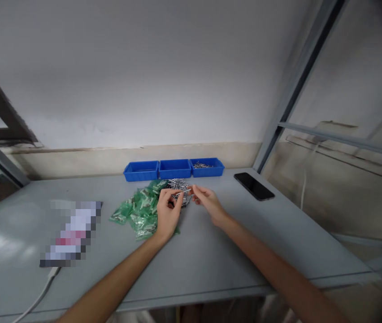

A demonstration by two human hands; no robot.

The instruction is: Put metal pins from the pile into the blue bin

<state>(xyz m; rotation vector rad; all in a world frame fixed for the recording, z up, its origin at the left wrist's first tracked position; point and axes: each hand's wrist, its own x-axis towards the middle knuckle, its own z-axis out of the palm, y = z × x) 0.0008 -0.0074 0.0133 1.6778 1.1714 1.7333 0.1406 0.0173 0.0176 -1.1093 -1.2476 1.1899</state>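
Note:
My left hand (pixel 169 213) is closed, thumb and fingertips pinched on a small metal piece, beside a pile of green plastic bags (pixel 140 208). Just to its right, my right hand (pixel 207 202) is closed too, its fingertips at a thin metal piece between the hands. Behind the fingers lies a heap of loose silvery metal pieces (pixel 178 183), partly hidden by my left hand. The green bags hold small pieces that look metallic.
Three blue bins stand against the wall: left (pixel 141 176), middle (pixel 175 173) and right (pixel 216 171), the last holding metal pieces (pixel 201 165). A black phone (pixel 254 186) lies at right. A pixelated device (pixel 73 233) with a white cable (pixel 41 294) lies at left.

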